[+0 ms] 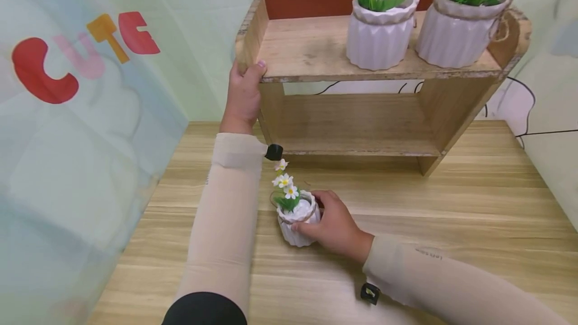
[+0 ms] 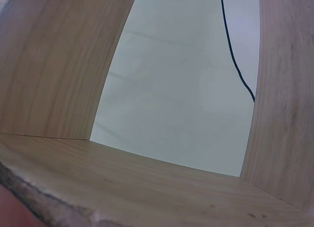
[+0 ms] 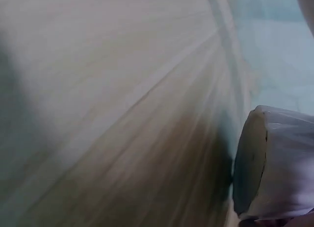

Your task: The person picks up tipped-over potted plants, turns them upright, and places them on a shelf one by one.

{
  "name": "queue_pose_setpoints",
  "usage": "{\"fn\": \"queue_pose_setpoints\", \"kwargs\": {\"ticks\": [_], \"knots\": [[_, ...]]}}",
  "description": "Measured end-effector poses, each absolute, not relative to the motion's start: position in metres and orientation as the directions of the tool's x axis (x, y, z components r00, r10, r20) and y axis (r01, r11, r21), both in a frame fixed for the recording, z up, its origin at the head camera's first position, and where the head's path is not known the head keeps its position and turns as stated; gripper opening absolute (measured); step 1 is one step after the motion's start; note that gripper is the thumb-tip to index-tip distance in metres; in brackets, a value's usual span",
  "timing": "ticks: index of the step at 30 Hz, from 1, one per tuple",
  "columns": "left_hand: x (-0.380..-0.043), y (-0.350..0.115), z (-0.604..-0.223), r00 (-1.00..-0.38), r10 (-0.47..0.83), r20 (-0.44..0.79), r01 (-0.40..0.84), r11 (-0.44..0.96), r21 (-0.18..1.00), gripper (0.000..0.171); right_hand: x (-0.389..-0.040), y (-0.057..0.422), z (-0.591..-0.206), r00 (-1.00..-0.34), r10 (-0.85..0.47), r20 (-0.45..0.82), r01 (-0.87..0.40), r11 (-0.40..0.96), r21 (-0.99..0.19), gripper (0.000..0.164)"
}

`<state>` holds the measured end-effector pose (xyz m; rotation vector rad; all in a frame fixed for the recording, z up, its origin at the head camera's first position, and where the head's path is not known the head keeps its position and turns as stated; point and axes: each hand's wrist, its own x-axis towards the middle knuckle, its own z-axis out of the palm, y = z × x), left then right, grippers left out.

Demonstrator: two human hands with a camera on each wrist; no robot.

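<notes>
My right hand grips a small white fluted flowerpot from its right side, thumb across the front. White daisies and green leaves rise from it, and twine circles its rim. In the right wrist view the base of the flowerpot shows, tipped toward the camera. My left hand holds the left side of a wooden shelf at its upper board, thumb on the front edge. From the left wrist, the view looks into the shelf's lower opening, with a bare board across the bottom.
Two larger white flowerpots with orange and yellow flowers stand on the right part of the upper board. The shelf rests on a wood-grain table. Behind hangs a pale cloth with coloured letters. Black cables run behind the shelf.
</notes>
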<state>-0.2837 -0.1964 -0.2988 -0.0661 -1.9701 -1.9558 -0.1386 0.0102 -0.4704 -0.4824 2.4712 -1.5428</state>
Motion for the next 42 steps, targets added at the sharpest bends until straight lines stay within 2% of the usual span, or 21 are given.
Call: {"fn": "queue_pose_setpoints", "kwargs": {"ticks": [7, 13, 24, 30, 35, 42], "knots": [[-0.284, -0.196, -0.298, -0.939, -0.215, 0.269, 0.262, 0.057, 0.963, 0.068, -0.141, 0.020, -0.480, -0.881, -0.470, 0.057, -0.266, 0.392, -0.881, 0.083], [-0.284, -0.196, -0.298, -0.938, -0.213, 0.273, 0.269, 0.050, 0.962, 0.065, -0.141, 0.024, -0.488, -0.878, -0.472, 0.076, -0.278, 0.375, -0.884, 0.086], [-0.283, -0.196, -0.297, -0.941, -0.215, 0.261, 0.256, 0.055, 0.965, 0.063, -0.114, 0.003, -0.485, -0.961, -0.272, 0.054, -0.149, 0.342, -0.928, 0.107], [-0.282, -0.196, -0.297, -0.942, -0.214, 0.259, 0.251, 0.061, 0.966, 0.063, -0.108, -0.012, -0.491, -0.975, -0.191, 0.114, -0.174, 0.336, -0.926, 0.104], [-0.282, -0.196, -0.297, -0.940, -0.213, 0.267, 0.261, 0.058, 0.964, 0.063, -0.107, -0.021, -0.494, -0.985, -0.144, 0.094, -0.134, 0.296, -0.946, 0.106], [-0.283, -0.196, -0.298, -0.939, -0.216, 0.268, 0.262, 0.055, 0.963, 0.064, -0.107, -0.024, -0.497, -0.989, -0.088, 0.121, -0.141, 0.269, -0.953, 0.094]]}}
